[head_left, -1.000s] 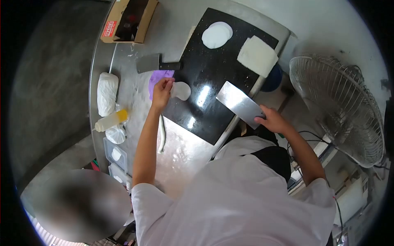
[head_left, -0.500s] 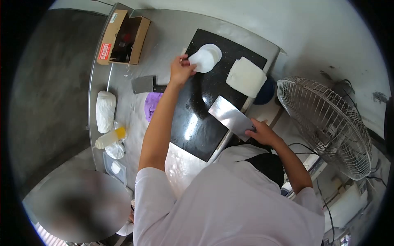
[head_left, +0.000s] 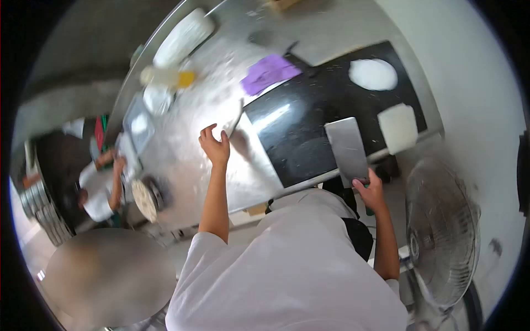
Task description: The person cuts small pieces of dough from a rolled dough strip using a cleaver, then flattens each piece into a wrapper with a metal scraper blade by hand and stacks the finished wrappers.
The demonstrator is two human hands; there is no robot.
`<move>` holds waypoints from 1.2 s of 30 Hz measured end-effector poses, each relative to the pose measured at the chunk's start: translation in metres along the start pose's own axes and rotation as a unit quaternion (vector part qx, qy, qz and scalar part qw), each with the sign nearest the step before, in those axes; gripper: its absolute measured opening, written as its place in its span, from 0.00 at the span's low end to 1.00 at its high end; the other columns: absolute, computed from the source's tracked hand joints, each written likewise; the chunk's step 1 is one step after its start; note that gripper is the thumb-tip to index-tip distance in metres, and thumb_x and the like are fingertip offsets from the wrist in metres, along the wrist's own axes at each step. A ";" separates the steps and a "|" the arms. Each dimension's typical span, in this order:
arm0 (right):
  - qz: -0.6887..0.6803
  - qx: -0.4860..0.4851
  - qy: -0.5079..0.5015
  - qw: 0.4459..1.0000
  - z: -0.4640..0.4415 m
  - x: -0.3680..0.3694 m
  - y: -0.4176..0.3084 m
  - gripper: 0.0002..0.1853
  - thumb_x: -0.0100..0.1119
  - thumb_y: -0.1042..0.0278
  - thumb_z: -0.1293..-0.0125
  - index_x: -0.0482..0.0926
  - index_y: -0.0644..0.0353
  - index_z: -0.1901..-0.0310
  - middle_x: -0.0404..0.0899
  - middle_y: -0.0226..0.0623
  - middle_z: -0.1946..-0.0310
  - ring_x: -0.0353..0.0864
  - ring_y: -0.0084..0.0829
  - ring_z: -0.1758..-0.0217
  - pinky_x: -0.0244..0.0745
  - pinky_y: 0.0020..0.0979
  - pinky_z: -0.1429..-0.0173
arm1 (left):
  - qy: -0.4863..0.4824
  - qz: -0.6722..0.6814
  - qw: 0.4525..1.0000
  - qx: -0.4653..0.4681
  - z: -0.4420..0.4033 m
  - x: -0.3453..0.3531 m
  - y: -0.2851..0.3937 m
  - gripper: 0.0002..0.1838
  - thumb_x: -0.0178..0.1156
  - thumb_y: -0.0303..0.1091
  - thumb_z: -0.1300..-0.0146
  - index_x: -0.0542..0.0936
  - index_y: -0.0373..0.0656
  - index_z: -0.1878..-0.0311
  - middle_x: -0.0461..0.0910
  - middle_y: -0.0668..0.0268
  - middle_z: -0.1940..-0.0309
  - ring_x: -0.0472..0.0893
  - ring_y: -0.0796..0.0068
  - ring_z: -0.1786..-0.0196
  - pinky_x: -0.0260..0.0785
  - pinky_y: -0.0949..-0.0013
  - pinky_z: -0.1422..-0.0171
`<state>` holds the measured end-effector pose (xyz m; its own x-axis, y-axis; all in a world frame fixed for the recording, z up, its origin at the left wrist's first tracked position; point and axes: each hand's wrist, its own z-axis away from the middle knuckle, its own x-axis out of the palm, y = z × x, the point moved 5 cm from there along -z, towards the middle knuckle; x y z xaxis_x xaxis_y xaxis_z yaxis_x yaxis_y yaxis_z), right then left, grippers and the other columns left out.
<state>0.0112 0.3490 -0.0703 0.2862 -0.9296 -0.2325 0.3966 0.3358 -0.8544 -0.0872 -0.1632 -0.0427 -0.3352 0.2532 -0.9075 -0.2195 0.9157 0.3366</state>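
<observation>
My right hand is closed round the handle end of a broad-bladed cleaver, whose flat blade lies over the near edge of a black board. My left hand is raised over the steel table left of the board, fingers spread. Just beyond its fingertips is a thin whitish piece, seen nearly edge-on and blurred; whether the thumb touches it I cannot tell. Thin white rounds rest on the board's far right part. A folded white cloth lies at the right edge.
Beyond the board lie a purple cloth and a second cleaver's dark handle. A yellow-capped bottle, a white bag and a plastic tub stand left. Another person works there. A fan stands right.
The view has swung left. My left hand has moved from the white rounds to the table left of the board, its fingers now spread. My right hand keeps the cleaver.
</observation>
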 end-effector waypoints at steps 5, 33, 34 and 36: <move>0.019 0.019 -0.042 0.999 -0.021 0.047 -0.045 0.23 0.67 0.67 0.32 0.77 0.68 0.39 0.86 0.48 0.50 0.86 0.41 0.48 0.77 0.38 0.42 | -0.093 -0.041 0.995 -0.020 0.065 -0.013 -0.089 0.23 0.66 0.34 0.38 0.79 0.49 0.38 0.80 0.59 0.45 0.75 0.46 0.40 0.68 0.44 0.38; 0.458 -0.085 -0.118 0.877 -0.034 0.382 -0.138 0.20 0.62 0.62 0.27 0.71 0.61 0.40 0.85 0.61 0.64 0.84 0.67 0.56 0.77 0.60 0.50 | 0.024 0.294 0.955 -0.040 0.113 -0.028 -0.147 0.10 0.68 0.21 0.38 0.80 0.36 0.54 0.81 0.55 0.58 0.82 0.51 0.55 0.77 0.56 0.49; 0.447 -0.096 -0.121 0.881 -0.033 0.384 -0.139 0.20 0.62 0.62 0.27 0.71 0.61 0.40 0.85 0.61 0.64 0.84 0.67 0.56 0.77 0.60 0.50 | 0.021 0.286 0.956 -0.059 0.114 -0.031 -0.147 0.09 0.66 0.19 0.38 0.79 0.35 0.56 0.82 0.55 0.58 0.81 0.49 0.54 0.75 0.54 0.50; 0.304 -0.124 -0.085 0.941 -0.035 0.360 -0.136 0.23 0.63 0.61 0.27 0.70 0.62 0.36 0.85 0.62 0.61 0.85 0.66 0.54 0.77 0.60 0.50 | -0.023 0.320 0.937 -0.137 0.110 -0.034 -0.141 0.07 0.67 0.19 0.38 0.78 0.36 0.60 0.83 0.55 0.66 0.82 0.58 0.63 0.74 0.60 0.57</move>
<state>0.0297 -0.0367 -0.0539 0.5382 -0.5330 -0.6529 -0.0938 0.7319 -0.6749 0.0558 -0.2668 -0.0865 -0.4395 0.7419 -0.5063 -0.2162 0.4597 0.8613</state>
